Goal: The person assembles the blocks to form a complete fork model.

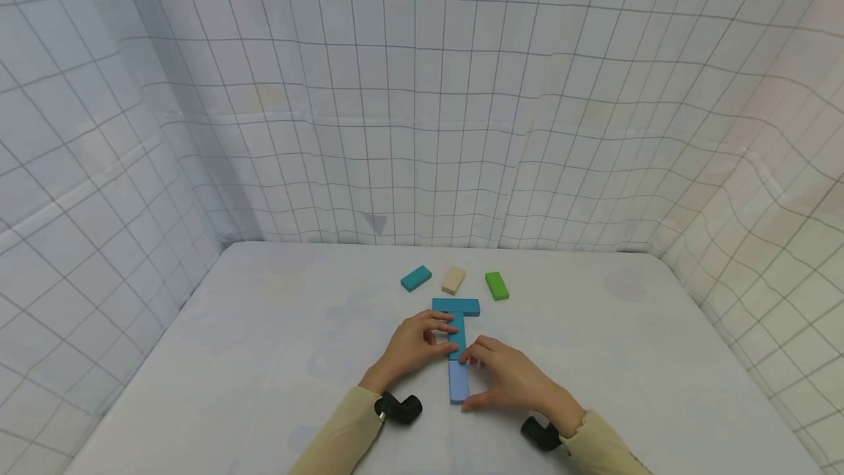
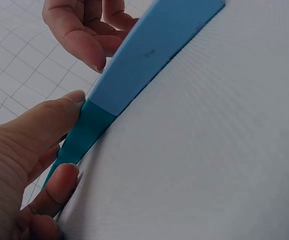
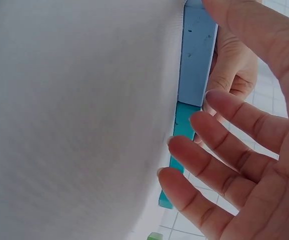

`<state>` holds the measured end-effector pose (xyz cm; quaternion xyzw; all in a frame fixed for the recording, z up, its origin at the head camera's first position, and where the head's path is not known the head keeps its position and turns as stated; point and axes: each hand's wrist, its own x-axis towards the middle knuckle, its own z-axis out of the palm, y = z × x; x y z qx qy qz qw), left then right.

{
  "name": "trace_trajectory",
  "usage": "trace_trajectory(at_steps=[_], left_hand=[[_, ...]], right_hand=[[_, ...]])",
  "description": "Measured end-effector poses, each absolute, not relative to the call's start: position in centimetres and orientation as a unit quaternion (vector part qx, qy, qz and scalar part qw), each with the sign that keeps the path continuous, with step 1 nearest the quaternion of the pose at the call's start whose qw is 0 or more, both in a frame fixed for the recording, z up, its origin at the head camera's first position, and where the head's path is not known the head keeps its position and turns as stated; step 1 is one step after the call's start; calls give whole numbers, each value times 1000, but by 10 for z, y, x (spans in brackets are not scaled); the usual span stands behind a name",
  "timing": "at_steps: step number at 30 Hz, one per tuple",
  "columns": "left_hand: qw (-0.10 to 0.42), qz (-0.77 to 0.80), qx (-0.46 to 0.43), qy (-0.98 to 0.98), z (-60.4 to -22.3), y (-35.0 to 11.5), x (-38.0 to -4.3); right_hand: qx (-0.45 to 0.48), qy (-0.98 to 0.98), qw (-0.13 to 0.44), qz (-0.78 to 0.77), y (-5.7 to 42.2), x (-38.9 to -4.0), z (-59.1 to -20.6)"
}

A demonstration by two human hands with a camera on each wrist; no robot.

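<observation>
My left hand (image 1: 412, 343) is over a teal block (image 1: 461, 350), its thumb and curved fingers at the block. Against the near end of that block lies a light blue block (image 1: 458, 383), lined up with it end to end. Around the light blue block spreads my right hand (image 1: 511, 378), thumb by the near end and index fingertip by the seam. In the right wrist view its other fingers (image 3: 199, 160) are spread and only slightly bent. A second teal block (image 1: 456, 306) lies crosswise at the far end of the row. Fingers partly hide the middle block.
Behind the row lie a loose teal block (image 1: 416, 278), a beige block (image 1: 453, 280) and a green block (image 1: 497, 286). White table (image 1: 297, 358) extends on both sides, with grid-lined cloth walls (image 1: 422, 130) at the back and sides.
</observation>
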<state>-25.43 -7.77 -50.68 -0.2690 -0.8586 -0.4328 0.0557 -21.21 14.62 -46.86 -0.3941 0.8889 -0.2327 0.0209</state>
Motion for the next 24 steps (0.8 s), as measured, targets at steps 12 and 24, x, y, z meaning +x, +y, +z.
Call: trace_trajectory(at_steps=[12,24], left_hand=[[48,-437,-270,-856,-508,-78,-254],[48,-437,-267,-857,-507,-79,-255]], right_hand=[[-470,855,-40,-218,147,-210,-468],[-453,869,-6,-198,147,-210,-469]])
